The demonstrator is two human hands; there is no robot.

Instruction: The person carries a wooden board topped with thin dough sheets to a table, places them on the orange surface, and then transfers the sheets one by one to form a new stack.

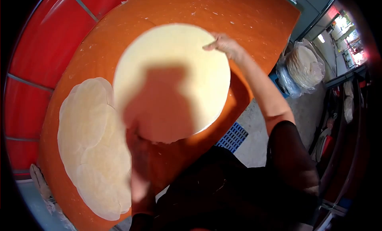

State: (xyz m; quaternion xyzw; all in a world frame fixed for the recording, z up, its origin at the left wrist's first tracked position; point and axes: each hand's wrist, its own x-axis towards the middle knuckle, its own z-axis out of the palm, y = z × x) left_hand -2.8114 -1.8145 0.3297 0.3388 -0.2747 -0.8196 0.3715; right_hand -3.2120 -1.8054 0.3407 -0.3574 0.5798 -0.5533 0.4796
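Note:
A large, round, pale-yellow disc of dough [203,76] covers the middle of the orange table, and the dark shadow of my head and body falls across it. At its upper right rim is my right hand [225,44], thumb on the top face and the other fingers around the edge. My left hand [134,129] is by the lower left rim, deep in shadow, its fingers hidden. Beside that arm, several thin, translucent round dough sheets [93,147] lie overlapping on the table.
The orange table [254,16] has a red tiled wall [36,56] along its left. On the floor to the right stand a plastic-wrapped stack of round flat sheets [304,66] and a blue plastic grate [232,136]. A pale cloth [39,181] lies at the lower left corner.

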